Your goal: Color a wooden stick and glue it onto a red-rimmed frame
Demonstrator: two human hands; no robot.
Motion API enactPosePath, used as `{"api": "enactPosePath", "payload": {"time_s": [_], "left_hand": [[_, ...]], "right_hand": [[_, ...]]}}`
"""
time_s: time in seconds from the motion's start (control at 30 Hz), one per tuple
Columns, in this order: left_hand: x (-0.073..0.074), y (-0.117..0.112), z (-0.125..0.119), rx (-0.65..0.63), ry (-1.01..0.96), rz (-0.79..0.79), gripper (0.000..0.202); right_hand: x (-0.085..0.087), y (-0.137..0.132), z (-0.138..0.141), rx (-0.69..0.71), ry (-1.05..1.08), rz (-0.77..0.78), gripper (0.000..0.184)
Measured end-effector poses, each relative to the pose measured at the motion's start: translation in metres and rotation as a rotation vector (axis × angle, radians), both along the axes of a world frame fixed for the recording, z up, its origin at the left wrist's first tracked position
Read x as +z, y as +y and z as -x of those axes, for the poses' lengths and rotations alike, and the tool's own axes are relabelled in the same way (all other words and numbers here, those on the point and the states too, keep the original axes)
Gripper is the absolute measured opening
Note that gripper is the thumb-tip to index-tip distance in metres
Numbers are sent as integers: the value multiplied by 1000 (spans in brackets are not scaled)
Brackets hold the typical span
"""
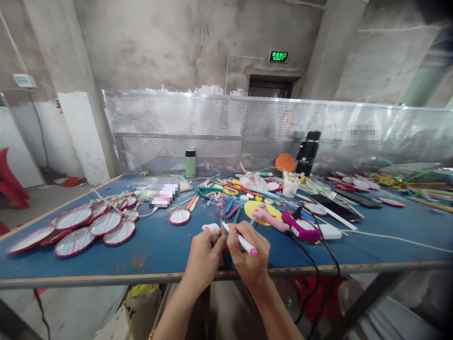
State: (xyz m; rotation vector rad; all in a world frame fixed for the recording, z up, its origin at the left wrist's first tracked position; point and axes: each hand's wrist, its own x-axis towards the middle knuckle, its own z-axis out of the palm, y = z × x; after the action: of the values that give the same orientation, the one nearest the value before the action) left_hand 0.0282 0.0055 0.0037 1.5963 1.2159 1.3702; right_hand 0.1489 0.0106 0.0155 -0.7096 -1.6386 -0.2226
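Note:
My right hand [252,255] is closed around a white marker pen [245,242] with a pink end, its tip against a narrow brown stick [222,219]. My left hand [203,255] pinches that stick upright near the table's front edge. Something white [211,228] sits at the left index finger; whether it is a wrap or a separate piece, I cannot tell. Just beyond the hands lie a small red-rimmed round disc [180,216] and several coloured pens [233,211]. To the right, a pink glue gun [271,218] rests over a yellow disc [253,211].
Red-rimmed discs [75,242] are heaped at left beside a phone [166,194] on a cable. A green bottle [190,164] and a black flask [308,153] stand before a perforated metal screen [219,127]. Right of the glue gun are a purple box [300,227] and black cords.

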Motion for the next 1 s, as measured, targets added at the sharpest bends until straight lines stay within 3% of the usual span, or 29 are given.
{"api": "enactPosePath", "payload": {"time_s": [1.0], "left_hand": [[3,-2,1,-10,25,-14,28]], "right_hand": [[-1,1,-1,-6,27,-10,18]]}}
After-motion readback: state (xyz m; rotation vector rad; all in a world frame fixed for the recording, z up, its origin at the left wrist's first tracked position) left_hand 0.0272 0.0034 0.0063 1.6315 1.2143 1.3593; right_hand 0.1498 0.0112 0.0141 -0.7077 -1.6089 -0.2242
